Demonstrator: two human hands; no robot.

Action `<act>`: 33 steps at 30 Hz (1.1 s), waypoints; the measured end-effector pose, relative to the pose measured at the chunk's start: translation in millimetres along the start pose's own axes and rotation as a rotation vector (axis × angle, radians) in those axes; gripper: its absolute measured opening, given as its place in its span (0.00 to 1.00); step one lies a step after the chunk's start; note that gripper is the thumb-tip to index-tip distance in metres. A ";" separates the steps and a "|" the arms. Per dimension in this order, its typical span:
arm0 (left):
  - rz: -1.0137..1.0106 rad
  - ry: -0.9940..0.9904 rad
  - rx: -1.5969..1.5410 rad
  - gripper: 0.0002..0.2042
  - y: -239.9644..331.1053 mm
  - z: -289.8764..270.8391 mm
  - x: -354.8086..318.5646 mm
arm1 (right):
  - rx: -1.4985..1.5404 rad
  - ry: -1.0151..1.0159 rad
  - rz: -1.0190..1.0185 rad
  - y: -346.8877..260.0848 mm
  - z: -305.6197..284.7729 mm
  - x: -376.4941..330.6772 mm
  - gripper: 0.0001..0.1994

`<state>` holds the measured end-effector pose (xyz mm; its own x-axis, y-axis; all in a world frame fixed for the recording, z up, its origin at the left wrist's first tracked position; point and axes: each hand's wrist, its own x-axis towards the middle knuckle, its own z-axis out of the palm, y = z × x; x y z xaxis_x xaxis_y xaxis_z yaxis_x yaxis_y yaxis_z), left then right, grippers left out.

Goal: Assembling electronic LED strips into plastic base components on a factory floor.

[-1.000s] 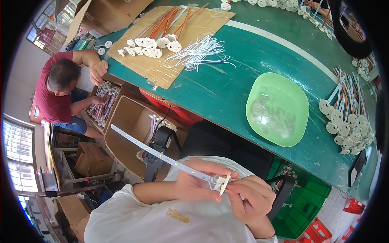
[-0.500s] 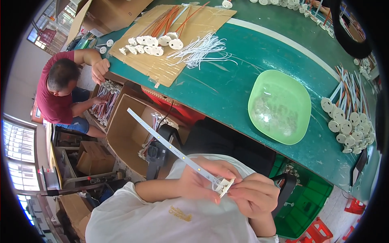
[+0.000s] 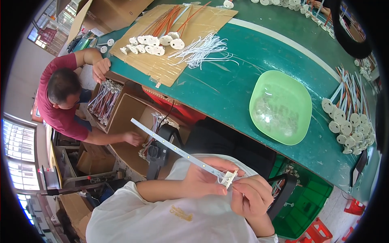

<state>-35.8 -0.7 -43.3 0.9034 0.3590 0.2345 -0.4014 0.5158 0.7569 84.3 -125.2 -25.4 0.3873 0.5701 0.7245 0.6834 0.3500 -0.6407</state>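
My left hand (image 3: pixel 201 179) is closed round a white LED strip (image 3: pixel 174 149) near its lower end, where a small white plastic end piece (image 3: pixel 229 179) sits between thumb and fingers. Thin wires loop beside this end piece. The strip points away to the upper left, over an open cardboard box. Just right of the end piece is my right hand (image 3: pixel 253 195), fingertips pinched together close to it. Whatever those fingertips hold, if anything, is too small to make out.
On the green table (image 3: pixel 227 89) lie a light green tray (image 3: pixel 302 91) of small clear parts, a bundle of white wires (image 3: pixel 202 50) and cardboard (image 3: pixel 174 73) bearing strips with white discs. More such strips (image 3: pixel 350 121) lie right. A co-worker (image 3: pixel 60 97) reaches into the cardboard box (image 3: pixel 121 152).
My right fingertips have drawn slightly down from the end piece, and the strip has swung a little right. The co-worker's lower hand has moved from the smaller box to the larger one.
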 end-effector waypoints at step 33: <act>0.012 0.005 0.011 0.28 -3.7 3.0 4.3 | -0.054 0.042 0.038 -3.6 1.0 9.9 0.06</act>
<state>-29.9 -3.4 -43.2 0.8978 0.3687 0.2408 -0.4105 0.5028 0.7607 85.1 -120.0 -16.2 0.4384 0.5502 0.7107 0.6994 0.2878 -0.6543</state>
